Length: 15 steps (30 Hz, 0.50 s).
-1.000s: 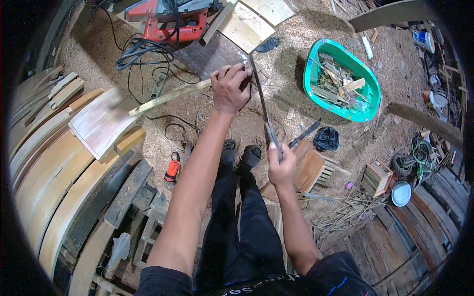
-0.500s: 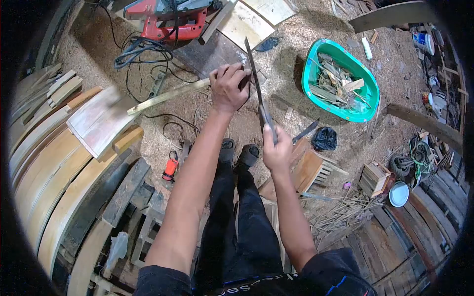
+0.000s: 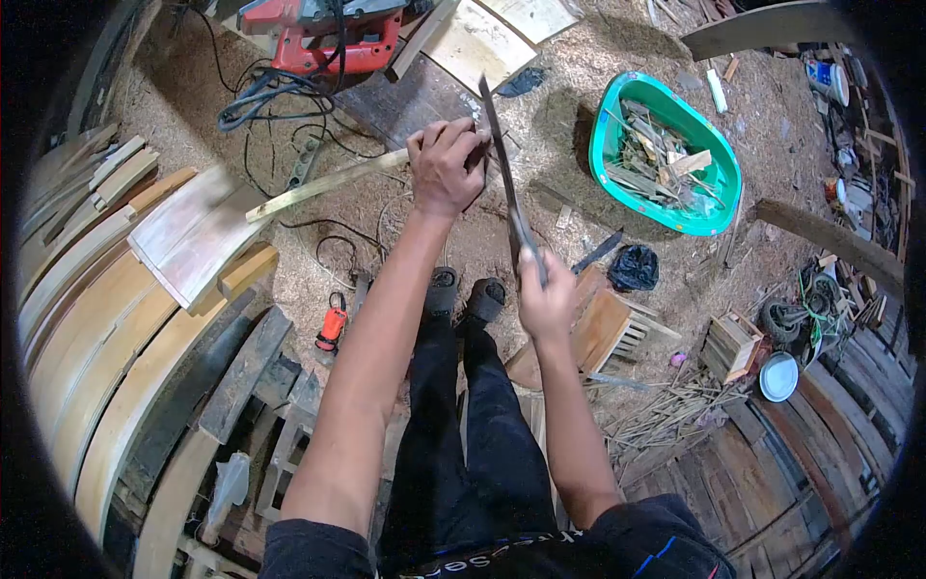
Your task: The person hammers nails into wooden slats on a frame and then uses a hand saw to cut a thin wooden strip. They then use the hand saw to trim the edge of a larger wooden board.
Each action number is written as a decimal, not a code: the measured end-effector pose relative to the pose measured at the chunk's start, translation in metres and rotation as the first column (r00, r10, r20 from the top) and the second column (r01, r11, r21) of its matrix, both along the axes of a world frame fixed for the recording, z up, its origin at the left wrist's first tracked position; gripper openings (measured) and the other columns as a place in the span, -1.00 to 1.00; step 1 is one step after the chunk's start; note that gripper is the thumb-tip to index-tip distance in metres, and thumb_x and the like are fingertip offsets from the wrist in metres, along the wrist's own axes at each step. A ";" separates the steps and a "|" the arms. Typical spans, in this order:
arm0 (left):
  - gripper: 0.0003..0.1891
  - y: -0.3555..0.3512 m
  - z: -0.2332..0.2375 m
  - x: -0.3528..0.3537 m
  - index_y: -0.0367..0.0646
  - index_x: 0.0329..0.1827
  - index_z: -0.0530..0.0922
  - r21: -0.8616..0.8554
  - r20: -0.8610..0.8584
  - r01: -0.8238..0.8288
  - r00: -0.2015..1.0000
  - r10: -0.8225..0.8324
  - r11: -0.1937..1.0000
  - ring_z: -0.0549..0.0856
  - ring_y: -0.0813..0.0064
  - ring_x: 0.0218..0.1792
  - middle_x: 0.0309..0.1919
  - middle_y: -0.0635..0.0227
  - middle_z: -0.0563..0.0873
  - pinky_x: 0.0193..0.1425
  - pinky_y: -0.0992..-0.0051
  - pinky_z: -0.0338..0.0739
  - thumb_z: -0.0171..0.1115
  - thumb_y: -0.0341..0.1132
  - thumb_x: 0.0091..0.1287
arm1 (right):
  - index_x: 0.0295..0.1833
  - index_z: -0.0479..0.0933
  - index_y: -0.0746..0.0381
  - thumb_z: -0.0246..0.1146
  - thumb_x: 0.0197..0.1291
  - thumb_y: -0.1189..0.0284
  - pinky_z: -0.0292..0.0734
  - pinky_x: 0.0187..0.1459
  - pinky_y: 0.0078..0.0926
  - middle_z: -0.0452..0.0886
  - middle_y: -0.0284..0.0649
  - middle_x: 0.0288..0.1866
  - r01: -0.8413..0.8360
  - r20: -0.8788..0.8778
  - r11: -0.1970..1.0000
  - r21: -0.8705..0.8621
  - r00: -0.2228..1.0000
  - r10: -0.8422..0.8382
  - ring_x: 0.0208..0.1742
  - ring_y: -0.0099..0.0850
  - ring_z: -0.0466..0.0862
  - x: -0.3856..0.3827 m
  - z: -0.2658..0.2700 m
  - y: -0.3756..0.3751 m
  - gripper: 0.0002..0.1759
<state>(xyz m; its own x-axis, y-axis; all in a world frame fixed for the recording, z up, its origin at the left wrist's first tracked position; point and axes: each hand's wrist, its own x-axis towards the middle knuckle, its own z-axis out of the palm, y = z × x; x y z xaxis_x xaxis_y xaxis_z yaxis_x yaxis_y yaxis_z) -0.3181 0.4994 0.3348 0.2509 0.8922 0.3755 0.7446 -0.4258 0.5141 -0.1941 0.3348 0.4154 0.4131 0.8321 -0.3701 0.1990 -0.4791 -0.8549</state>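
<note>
My left hand (image 3: pixel 447 172) is closed around the near end of a pale, narrow wooden strip (image 3: pixel 328 183), which runs off to the left toward the stacked boards. In my right hand (image 3: pixel 547 301) is the handle of a machete (image 3: pixel 503 159), its long dark blade pointing up and away from me. The blade passes just right of my left knuckles, edge-on in this view, close to the strip's held end. Beneath my left hand lies a dark board (image 3: pixel 410 106) on the floor.
A green tub (image 3: pixel 728 183) of wood scraps stands at the upper right. A red power tool (image 3: pixel 338 48) with tangled cable (image 3: pixel 265 104) lies upper left. Curved boards (image 3: pixel 96 338) are stacked at left, and an orange tool (image 3: pixel 332 326) rests near my feet. Sawdust covers the floor.
My right hand and the machete's handle have shifted slightly right and down. My left hand keeps its hold on the wooden strip, almost unmoved.
</note>
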 end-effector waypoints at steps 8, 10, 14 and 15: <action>-0.74 -0.004 0.001 -0.004 0.04 -0.16 0.71 -0.018 0.012 0.014 1.000 -0.014 1.000 0.59 0.37 0.08 -0.02 0.46 0.71 0.19 0.29 0.28 0.32 -0.35 0.04 | -0.46 0.47 0.29 0.22 0.39 0.28 0.23 -0.53 -0.47 0.33 -0.34 -0.66 -0.013 0.089 1.000 -0.027 0.996 0.015 -0.56 -0.60 0.34 -0.002 0.002 -0.030 -0.61; -0.72 -0.004 -0.001 -0.004 0.03 -0.14 0.71 -0.012 0.007 0.019 1.000 -0.019 1.000 0.60 0.37 0.08 -0.02 0.45 0.71 0.19 0.28 0.29 0.31 -0.35 0.03 | -0.46 0.48 0.28 0.23 0.39 0.30 0.23 -0.53 -0.47 0.33 -0.38 -0.66 0.004 0.066 0.999 -0.035 0.998 -0.002 -0.56 -0.62 0.33 0.001 -0.009 0.013 -0.63; -0.78 -0.005 0.004 -0.004 0.03 -0.16 0.70 -0.037 0.022 0.012 1.000 -0.011 0.999 0.59 0.36 0.08 -0.03 0.45 0.70 0.20 0.25 0.30 0.35 -0.33 0.11 | -0.48 0.46 0.25 0.24 0.38 0.32 0.20 -0.54 -0.47 0.33 -0.44 -0.66 0.028 0.000 0.997 0.067 1.000 -0.028 -0.57 -0.65 0.30 -0.007 -0.012 0.026 -0.63; -0.79 -0.007 0.003 -0.002 0.02 -0.16 0.71 -0.043 0.045 -0.011 0.999 0.013 0.999 0.60 0.35 0.07 -0.04 0.44 0.70 0.18 0.27 0.31 0.37 -0.32 0.12 | -0.49 0.44 0.25 0.24 0.39 0.32 0.19 -0.54 -0.47 0.33 -0.44 -0.66 0.022 0.005 0.999 0.035 1.000 -0.022 -0.58 -0.65 0.29 -0.006 -0.011 0.024 -0.63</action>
